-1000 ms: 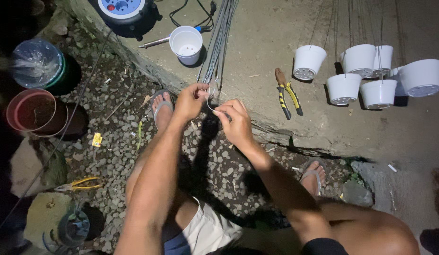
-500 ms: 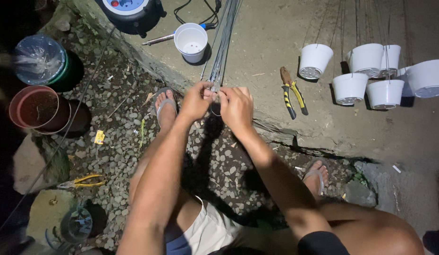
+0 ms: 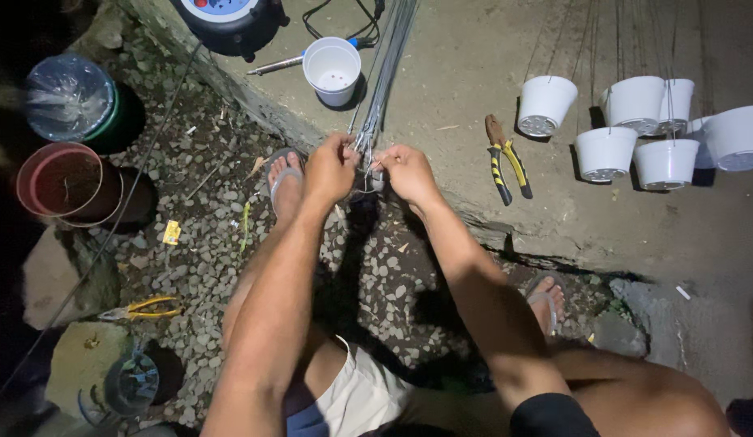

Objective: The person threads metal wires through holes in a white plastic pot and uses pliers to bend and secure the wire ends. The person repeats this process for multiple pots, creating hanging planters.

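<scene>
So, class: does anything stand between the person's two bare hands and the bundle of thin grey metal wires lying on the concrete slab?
Nothing visible does. The left hand and the right hand are both already on the near end of the bundle of thin grey metal wires. The white plastic cup stands beside the wires, not in the way.

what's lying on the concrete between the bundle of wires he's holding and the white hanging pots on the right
In the head view, pliers with black-and-yellow handles lie on the concrete slab, between the wire bundle and the white pots.

I see bare arms, light cream shorts (image 3: pixel 356 396), a dark cuff beside them, and grey flip-flops (image 3: pixel 281 174) on both feet.
</scene>
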